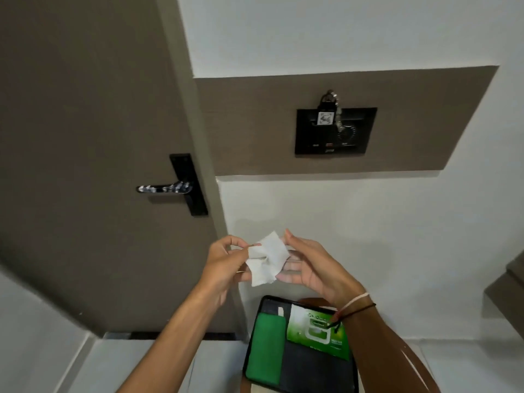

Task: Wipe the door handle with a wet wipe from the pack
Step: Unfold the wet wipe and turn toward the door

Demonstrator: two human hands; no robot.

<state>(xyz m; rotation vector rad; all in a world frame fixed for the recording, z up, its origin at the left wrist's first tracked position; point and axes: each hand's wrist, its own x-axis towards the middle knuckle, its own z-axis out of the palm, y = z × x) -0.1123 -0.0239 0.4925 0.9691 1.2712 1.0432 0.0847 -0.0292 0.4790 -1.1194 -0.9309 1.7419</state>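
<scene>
1. Between the left hand (pixel 226 260) and right hand (pixel 314 269), the wet wipe (pixel 266 258) is out and half unfolded.
2. The left hand pinches its edge; the right hand's straight fingers rest against it.
3. Below the right hand lies the pack (pixel 317 334).
4. Above the left hand, the door handle (pixel 164 188) is not yet wiped.

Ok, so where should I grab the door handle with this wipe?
Probably its straight middle. The handle lies level, its free end pointing left from the black plate, with bare door above and below. So come from the front, wipe over your palm, and close over the top.
</scene>
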